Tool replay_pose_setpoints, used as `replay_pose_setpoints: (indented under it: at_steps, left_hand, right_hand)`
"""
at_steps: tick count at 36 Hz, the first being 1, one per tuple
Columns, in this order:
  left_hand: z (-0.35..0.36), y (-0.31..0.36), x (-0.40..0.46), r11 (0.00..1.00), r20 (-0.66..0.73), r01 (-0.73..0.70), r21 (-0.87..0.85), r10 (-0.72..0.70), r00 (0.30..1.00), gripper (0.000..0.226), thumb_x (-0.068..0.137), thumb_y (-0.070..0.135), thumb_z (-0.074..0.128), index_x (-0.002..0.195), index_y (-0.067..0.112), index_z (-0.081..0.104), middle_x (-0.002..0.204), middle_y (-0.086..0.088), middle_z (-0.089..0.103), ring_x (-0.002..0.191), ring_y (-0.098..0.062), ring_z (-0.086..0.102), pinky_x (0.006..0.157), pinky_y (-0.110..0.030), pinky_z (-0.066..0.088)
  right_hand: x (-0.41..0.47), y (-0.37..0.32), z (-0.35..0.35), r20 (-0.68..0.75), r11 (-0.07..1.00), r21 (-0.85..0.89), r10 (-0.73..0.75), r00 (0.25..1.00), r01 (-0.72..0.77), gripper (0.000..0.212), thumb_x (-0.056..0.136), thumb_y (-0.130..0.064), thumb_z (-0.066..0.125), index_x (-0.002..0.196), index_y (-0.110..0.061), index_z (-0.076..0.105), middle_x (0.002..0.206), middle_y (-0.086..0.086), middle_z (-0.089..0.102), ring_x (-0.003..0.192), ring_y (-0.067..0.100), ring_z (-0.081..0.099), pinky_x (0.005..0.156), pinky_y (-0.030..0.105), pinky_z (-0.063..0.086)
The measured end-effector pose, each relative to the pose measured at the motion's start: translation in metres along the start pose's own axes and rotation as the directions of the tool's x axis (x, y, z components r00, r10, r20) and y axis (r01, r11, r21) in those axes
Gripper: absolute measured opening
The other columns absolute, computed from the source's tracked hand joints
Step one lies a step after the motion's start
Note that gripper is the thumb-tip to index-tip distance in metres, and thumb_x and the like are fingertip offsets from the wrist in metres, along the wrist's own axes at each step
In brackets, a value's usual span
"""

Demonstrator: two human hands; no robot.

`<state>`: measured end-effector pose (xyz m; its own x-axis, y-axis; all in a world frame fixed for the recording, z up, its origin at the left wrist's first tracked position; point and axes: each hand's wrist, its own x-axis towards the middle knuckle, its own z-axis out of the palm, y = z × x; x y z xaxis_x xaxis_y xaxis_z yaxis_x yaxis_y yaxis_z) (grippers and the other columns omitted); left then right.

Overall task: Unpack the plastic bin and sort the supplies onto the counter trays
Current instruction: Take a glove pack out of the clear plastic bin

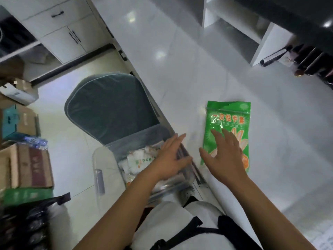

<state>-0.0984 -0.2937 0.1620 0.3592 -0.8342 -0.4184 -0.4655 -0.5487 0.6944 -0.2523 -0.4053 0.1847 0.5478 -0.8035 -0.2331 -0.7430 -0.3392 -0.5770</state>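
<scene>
One green packet of disposable gloves lies flat on the white tabletop, just right of the clear plastic bin that sits on a grey chair at the tabletop's edge. Two hands are in view. The right hand hovers over the packet's lower half, fingers spread and relaxed, gripping nothing; whether it touches the film cannot be told. The left hand reaches flat over the bin's right rim, fingers straight, holding nothing. Several white sachets remain in the bin, too jumbled to count. The packet looks light, soft and slick; a pinch at its sealed top edge would likely serve best. No trays appear near the bin.
</scene>
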Motion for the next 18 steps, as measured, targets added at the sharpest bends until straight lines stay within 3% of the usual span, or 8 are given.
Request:
replay_pose_setpoints:
  at_steps: [2,5,9,13,18]
  left_hand:
    - [-0.019,-0.025,-0.012,0.99,-0.119,0.082,-0.113,-0.095,0.988,0.075,0.091,0.041,0.063,0.153,0.04,0.021,0.164,0.008,0.012,0.149,-0.011,0.013,0.115,-0.028,0.023]
    - [-0.042,-0.071,-0.035,0.957,-0.215,0.247,-0.151,-0.275,0.937,0.073,0.092,0.032,0.066,0.153,0.031,0.025,0.159,0.006,0.027,0.144,-0.014,0.027,0.114,-0.029,0.025]
    - [-0.049,-0.125,-0.067,0.857,-0.14,0.436,-0.273,-0.484,0.864,0.074,0.092,0.028,0.067,0.152,0.032,0.025,0.155,0.004,0.035,0.133,-0.011,0.038,0.108,-0.027,0.031]
    - [-0.036,-0.17,-0.088,0.753,-0.051,0.555,-0.354,-0.608,0.792,0.079,0.092,0.029,0.067,0.155,0.027,0.021,0.159,0.002,0.029,0.138,-0.013,0.035,0.107,-0.024,0.027]
    - [-0.029,-0.216,-0.09,0.657,0.092,0.652,-0.379,-0.674,0.733,0.082,0.091,0.027,0.067,0.156,0.025,0.016,0.159,-0.001,0.028,0.139,-0.018,0.034,0.099,-0.023,0.031]
  right_hand:
    - [0.001,-0.021,0.008,0.021,0.992,0.053,-0.115,0.993,0.114,0.067,0.086,-0.042,0.064,0.146,-0.023,0.041,0.158,0.013,0.027,0.148,0.031,0.016,0.118,0.049,0.018]
    - [0.001,-0.049,0.031,0.133,0.963,0.082,-0.267,0.955,0.257,0.064,0.087,-0.039,0.065,0.144,-0.021,0.044,0.156,0.012,0.03,0.145,0.03,0.023,0.117,0.042,0.021]
    - [-0.003,-0.069,0.077,0.317,0.93,0.105,-0.366,0.875,0.351,0.066,0.086,-0.047,0.06,0.145,-0.024,0.042,0.153,0.004,0.037,0.142,0.025,0.03,0.115,0.042,0.027]
    - [-0.01,-0.066,0.134,0.568,0.934,0.051,-0.318,0.759,0.353,0.068,0.087,-0.055,0.053,0.147,-0.028,0.036,0.154,0.004,0.035,0.143,0.024,0.027,0.115,0.043,0.025]
    - [-0.014,-0.042,0.187,0.708,0.944,-0.076,-0.177,0.683,0.322,0.068,0.089,-0.056,0.05,0.149,-0.029,0.033,0.155,0.001,0.035,0.142,0.022,0.03,0.112,0.041,0.024]
